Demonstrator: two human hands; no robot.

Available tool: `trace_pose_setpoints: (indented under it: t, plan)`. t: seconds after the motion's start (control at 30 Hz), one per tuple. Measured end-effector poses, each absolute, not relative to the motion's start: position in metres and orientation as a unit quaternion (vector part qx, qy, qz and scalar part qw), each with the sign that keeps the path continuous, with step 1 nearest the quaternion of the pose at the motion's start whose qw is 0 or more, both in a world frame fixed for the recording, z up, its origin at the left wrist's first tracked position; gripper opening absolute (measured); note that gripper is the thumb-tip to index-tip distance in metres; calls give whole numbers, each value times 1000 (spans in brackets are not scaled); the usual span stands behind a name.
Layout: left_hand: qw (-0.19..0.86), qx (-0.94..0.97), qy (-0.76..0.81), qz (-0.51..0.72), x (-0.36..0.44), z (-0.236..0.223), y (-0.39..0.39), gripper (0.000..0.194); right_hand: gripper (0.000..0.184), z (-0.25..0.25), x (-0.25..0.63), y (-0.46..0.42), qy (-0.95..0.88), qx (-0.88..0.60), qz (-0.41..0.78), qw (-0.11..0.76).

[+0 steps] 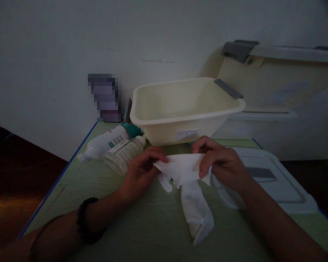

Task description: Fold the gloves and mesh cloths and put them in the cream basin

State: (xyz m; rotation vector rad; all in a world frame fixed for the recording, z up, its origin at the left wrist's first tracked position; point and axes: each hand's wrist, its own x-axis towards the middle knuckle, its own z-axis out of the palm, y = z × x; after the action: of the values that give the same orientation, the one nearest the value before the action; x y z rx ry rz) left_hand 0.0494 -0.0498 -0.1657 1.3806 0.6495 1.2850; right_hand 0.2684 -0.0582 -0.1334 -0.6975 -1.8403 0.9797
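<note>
Head view: two hands are busy over the middle of a green desk point(62, 196), a single white limp piece point(184, 167) stretched between them. From where I'm standing, the left hand point(144, 167) has its thumb and fingers closed in a pinch on one end; the right hand point(226, 163), fingers curled, grips the other end just as tightly. A long tail of it hangs toward the near edge; whether the tip touches the desk, I can't tell.

Two bottles lie near the far-left corner: a white bottle point(106, 143) with a green end, and beside it a clear bottle point(123, 154), how full I can't make out. One cream tub point(161, 134) stands at the far edge, two grey handles on it; what shows inside is its own pale walls and floor. One lid point(287, 189) lies flat along the right edge. Past the far-right corner sits a large bin point(240, 80), its contents hidden.
</note>
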Motion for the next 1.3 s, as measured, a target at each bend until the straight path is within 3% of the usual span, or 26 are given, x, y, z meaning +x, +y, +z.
trace_pose_setpoints:
  t: [0.07,0.2,0.37,0.57,0.77,0.93,1.17,1.3]
  plan:
    - [553,562,290,543,51,-165,-50,7,21,-133,268,-58,-733,-300,383,476]
    - [598,511,314,532,53,-161,-53,14,46,-140,264,-56,-707,-351,408,460]
    - [620,478,299,546,55,-157,-55,19,24,-144,261,-55,-760,-386,339,398]
    - [634,490,293,521,56,-159,-53,23,26,-142,253,-60,-709,-407,400,415]
    - [663,483,268,505,55,-167,-49,71,21,-143,249,-63,-642,-415,473,439]
    - [679,482,287,474,54,-164,-51,30,34,-143,254,-63,-651,-344,523,429]
    - [663,462,305,504,54,-163,-49,17,15,-141,254,-59,-717,-350,409,442]
    - [660,463,314,502,54,-165,-49,13,21,-139,254,-60,-727,-339,388,453]
